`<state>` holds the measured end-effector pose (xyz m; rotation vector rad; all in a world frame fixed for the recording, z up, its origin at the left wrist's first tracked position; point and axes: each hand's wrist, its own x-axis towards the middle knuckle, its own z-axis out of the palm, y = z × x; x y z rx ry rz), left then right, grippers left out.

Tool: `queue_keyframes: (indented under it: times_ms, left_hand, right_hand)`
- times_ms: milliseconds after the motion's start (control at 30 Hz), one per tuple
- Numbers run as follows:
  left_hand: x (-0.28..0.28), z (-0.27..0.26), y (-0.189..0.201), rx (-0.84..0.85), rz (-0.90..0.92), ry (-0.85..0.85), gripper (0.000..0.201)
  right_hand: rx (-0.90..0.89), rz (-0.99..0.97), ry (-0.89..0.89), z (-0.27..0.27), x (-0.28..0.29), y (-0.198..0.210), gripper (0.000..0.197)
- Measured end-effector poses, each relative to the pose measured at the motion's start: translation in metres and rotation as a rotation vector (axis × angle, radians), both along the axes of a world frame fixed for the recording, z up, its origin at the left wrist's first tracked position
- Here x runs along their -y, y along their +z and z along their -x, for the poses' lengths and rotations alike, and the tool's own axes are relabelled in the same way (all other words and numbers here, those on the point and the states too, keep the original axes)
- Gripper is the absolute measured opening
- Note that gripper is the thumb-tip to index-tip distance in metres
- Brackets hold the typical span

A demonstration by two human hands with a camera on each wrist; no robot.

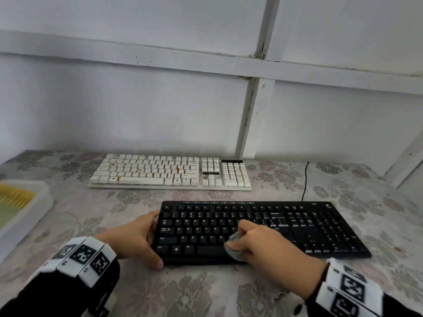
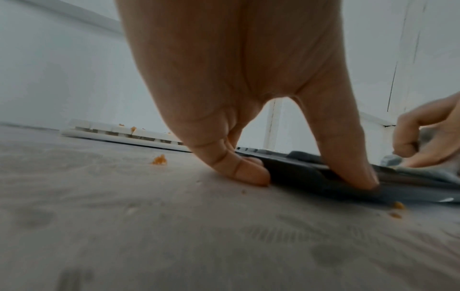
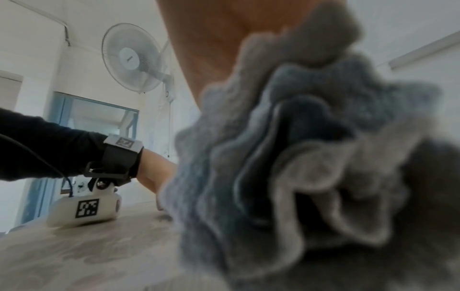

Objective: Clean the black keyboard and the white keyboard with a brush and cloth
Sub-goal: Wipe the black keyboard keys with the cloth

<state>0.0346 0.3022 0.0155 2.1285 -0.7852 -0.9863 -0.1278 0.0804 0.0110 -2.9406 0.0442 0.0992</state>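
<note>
The black keyboard lies near the table's front edge. My left hand grips its left end, thumb at the front corner and fingers at the far corner; the left wrist view shows the thumb and fingers clamped on the black keyboard's edge. My right hand holds a bunched grey-blue cloth pressed on the keys near the space bar. The cloth fills the right wrist view. The white keyboard, spotted with orange crumbs, lies behind. No brush shows clearly.
A clear plastic tray with something yellow and bristly inside stands at the left edge. The black keyboard's cable runs back toward the wall. Orange crumbs lie on the floral tablecloth. A wall fan hangs behind me.
</note>
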Motion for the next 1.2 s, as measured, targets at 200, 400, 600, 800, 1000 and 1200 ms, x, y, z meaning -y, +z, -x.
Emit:
queue_keyframes:
  times_ms: [200, 400, 600, 800, 1000, 1200]
  left_hand:
    - [0.001, 0.0, 0.001, 0.01, -0.002, -0.003, 0.094]
    - [0.0, 0.0, -0.003, 0.028, 0.014, -0.014, 0.082]
    - [0.002, 0.0, -0.002, 0.014, 0.047, -0.017, 0.087]
    - [-0.001, -0.007, -0.007, 0.016, -0.007, -0.004, 0.097]
    - [-0.002, -0.012, -0.014, 0.019, -0.006, -0.017, 0.098]
    - [-0.004, -0.016, -0.021, 0.016, 0.015, -0.015, 0.1]
  right_hand:
    - [0.027, -0.066, 0.116, -0.019, -0.034, 0.028, 0.012]
    - [0.011, -0.084, 0.285, -0.073, -0.096, 0.014, 0.021]
    - [-0.075, -0.002, 0.237, -0.057, -0.092, 0.015, 0.022]
    - [-0.06, 0.046, 0.155, -0.033, -0.056, 0.008, 0.023]
    - [-0.043, -0.059, -0.133, 0.001, -0.003, -0.001, 0.022]
    - [-0.031, 0.065, -0.189, 0.037, 0.035, 0.007, 0.013]
